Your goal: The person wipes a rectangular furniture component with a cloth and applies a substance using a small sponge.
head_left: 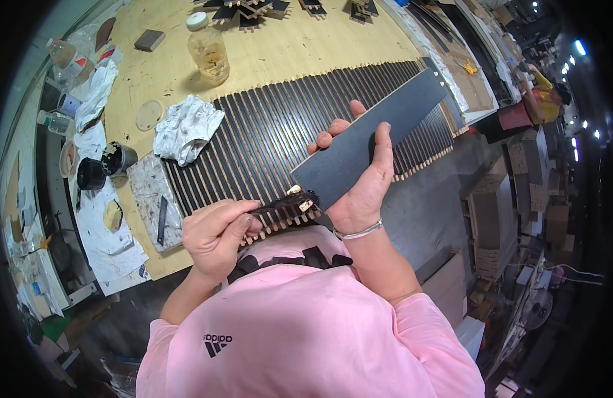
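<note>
My right hand grips a flat dark grey board, fingers around one edge and thumb on the other, tilted up to the far right. Pale wooden pegs stick out of its near end. My left hand is closed in a pinch on a dark brush-like tool, whose far end meets the board's pegged end; its exact kind is unclear. Beneath both hands, many narrow dark boards stand on edge in a long packed row, with pale pegs along their ends.
On the wooden table are a clear jar with a white lid, a crumpled white cloth, black cups and a stained panel. More pegged dark pieces lie at the back. Another person works far right.
</note>
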Tool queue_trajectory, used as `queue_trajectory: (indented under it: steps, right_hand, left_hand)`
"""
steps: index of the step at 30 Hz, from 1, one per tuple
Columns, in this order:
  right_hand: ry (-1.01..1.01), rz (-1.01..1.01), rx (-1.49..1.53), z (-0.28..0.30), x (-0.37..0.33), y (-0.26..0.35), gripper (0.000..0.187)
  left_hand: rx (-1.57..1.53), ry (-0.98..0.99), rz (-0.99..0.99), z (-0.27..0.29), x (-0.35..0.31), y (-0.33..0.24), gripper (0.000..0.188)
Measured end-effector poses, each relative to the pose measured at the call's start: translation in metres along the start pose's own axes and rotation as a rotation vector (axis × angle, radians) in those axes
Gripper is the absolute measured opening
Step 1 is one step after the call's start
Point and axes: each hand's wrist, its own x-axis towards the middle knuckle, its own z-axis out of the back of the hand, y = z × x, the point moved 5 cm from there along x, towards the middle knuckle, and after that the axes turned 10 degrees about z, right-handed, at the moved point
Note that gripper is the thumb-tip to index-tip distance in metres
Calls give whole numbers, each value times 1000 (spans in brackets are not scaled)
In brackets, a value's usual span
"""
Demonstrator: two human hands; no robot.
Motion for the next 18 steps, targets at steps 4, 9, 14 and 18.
queue_trajectory:
  steps: [4,9,14,18]
  right_hand:
    - [-27,-17,12,1,-1,-1,44]
    - [-20,2,-25,1,-2,0,43]
    - [22,64,-53,-4,-4,2,43]
    - [25,74,-56,-5,-5,3,44]
  left_hand:
    - [-5,0,8,0,-1,-2,12]
    - [28,6,-22,0,2,-4,12]
    - [67,26,-31,-2,1,-2,12]
    - [-4,-12,-3,1,-1,2,12]
